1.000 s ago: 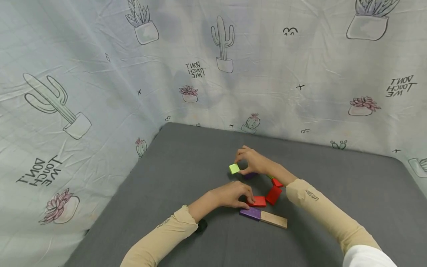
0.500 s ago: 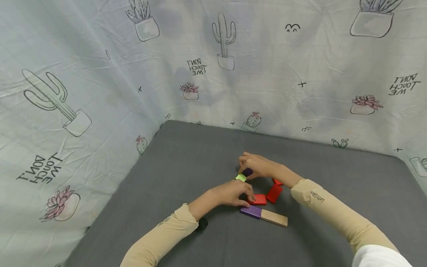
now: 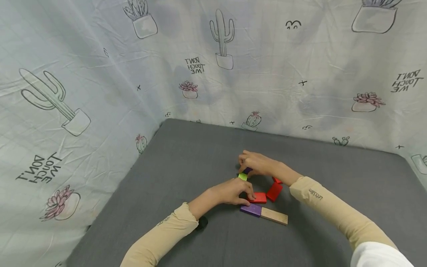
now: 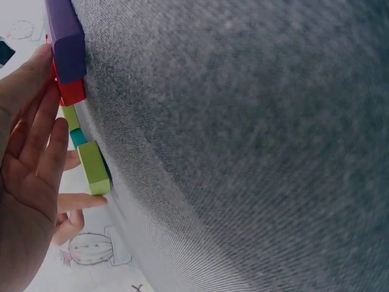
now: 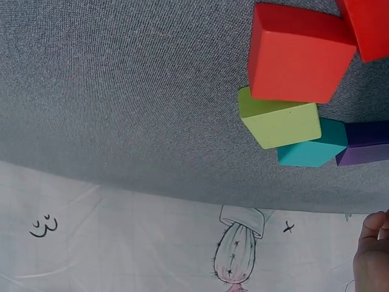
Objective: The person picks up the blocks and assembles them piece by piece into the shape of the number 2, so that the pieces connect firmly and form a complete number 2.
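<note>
My left hand [image 3: 231, 191] rests with its fingertips at the left end of a red block [image 3: 259, 198]; its fingers look relaxed in the left wrist view, and the thumb touches by a purple block [image 4: 65, 42]. Farther back, my right hand [image 3: 257, 163] pinches a light green block [image 4: 92, 167], which lies low by the table surface. A dark purple block [image 3: 248, 170] shows partly beneath the right hand. To the right, a second red block [image 3: 274, 191] sits at an angle, with another red block [image 3: 277, 180] behind it partly hidden by the right arm.
A plain wooden block [image 3: 274, 216] lies end to end with the near purple block. The right wrist view shows a light green block [image 5: 282, 125] and a teal block [image 5: 316, 147] in the curved row. The grey table [image 3: 186, 155] meets a patterned curtain [image 3: 267, 74] behind.
My right hand has brought the light green block right and toward me, setting it down beside the dark purple block. The left hand has stayed at the red block.
</note>
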`<state>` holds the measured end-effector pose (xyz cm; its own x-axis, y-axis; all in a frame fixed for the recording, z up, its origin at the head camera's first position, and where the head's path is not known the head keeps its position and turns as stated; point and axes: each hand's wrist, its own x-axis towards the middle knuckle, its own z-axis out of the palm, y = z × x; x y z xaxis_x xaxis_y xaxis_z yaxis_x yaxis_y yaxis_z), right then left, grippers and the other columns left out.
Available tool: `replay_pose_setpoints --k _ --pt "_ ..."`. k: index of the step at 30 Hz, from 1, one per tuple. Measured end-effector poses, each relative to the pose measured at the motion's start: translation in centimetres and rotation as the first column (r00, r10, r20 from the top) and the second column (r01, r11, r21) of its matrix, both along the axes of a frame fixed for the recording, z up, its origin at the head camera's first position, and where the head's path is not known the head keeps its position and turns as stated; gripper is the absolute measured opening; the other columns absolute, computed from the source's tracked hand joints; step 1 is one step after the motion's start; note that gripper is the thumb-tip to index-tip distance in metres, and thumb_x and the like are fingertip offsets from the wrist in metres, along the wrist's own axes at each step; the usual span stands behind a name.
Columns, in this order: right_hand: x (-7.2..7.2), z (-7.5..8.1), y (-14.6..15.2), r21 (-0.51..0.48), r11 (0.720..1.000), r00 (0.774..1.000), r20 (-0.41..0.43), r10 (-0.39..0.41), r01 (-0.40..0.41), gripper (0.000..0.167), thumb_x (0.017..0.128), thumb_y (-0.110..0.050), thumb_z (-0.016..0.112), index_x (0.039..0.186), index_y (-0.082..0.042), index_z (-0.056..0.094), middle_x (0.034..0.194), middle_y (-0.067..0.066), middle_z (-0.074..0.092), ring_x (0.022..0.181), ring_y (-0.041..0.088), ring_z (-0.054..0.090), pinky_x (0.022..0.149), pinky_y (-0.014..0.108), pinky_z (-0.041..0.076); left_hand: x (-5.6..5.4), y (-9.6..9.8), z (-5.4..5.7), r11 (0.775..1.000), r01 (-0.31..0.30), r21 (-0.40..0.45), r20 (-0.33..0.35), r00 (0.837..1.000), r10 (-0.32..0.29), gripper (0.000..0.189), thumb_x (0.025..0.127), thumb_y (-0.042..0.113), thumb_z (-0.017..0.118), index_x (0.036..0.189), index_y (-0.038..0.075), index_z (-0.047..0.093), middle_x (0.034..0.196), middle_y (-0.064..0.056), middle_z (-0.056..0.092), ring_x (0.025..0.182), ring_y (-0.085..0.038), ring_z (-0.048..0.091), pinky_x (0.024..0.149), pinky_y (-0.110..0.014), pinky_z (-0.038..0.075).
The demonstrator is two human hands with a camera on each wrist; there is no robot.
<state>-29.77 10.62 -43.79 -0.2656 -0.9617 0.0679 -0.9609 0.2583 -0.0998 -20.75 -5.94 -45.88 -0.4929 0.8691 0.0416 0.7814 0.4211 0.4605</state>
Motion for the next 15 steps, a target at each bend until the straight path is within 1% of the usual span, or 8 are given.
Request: replay_pose_setpoints --k 5,7,9,12,15 --pt "0.4 0.2 0.4 0.011 1.000 0.999 0.021 -0.029 0.029 0.032 0.070 -0.018 0.084 0.101 -0.014 0.077 0.093 0.001 0.056 0.081 0.013 0.039 0.068 0.025 0.041 0.1 0.4 0.2 1.000 0.006 -0.021 0.002 1.000 -0.006 0.017 0.085 0.021 0.074 0.100 0.013 0.075 0.100 0.005 0.067 0.093 0.001 0.059 0.086 -0.010 0.042" --pt "0.4 0.4 0.5 0.020 0.999 0.999 0.020 -0.038 0.038 0.034 0.070 -0.018 0.085 0.103 -0.014 0.077 0.096 0.002 0.057 0.083 0.014 0.041 0.070 0.026 0.043 0.1 0.6 0.5 0.999 0.000 -0.039 -0.003 1.000 0.000 0.018 0.085 0.021 0.074 0.101 0.013 0.075 0.100 0.005 0.067 0.093 0.000 0.060 0.085 -0.009 0.043" --pt "0.3 0.7 0.6 0.026 0.998 0.998 0.040 -0.054 0.053 0.038 0.070 -0.015 0.085 0.107 -0.013 0.075 0.101 0.004 0.058 0.087 0.016 0.043 0.073 0.029 0.046 0.0 0.8 0.8 0.998 -0.007 -0.057 -0.012 1.000 0.007 0.016 0.086 0.019 0.074 0.101 0.013 0.076 0.100 0.005 0.067 0.093 0.000 0.060 0.084 -0.010 0.043" --pt "0.1 1.3 1.0 0.013 0.994 0.991 0.084 -0.108 0.107 0.042 0.073 -0.005 0.082 0.113 -0.011 0.072 0.109 0.008 0.057 0.096 0.020 0.047 0.077 0.033 0.049 -0.2 1.1 1.4 0.995 -0.024 -0.092 -0.015 1.000 0.023 0.013 0.087 0.014 0.072 0.099 0.012 0.076 0.098 0.004 0.068 0.091 -0.002 0.062 0.081 -0.009 0.044" --pt "-0.3 2.3 1.8 -0.040 0.980 0.974 0.128 -0.187 0.193 0.040 0.078 0.001 0.076 0.117 -0.008 0.070 0.115 0.010 0.055 0.103 0.025 0.048 0.080 0.037 0.050 -0.4 1.6 2.2 0.987 -0.055 -0.153 -0.030 0.998 0.051 0.012 0.087 0.010 0.071 0.098 0.011 0.076 0.095 0.004 0.069 0.088 -0.004 0.062 0.077 -0.009 0.045"
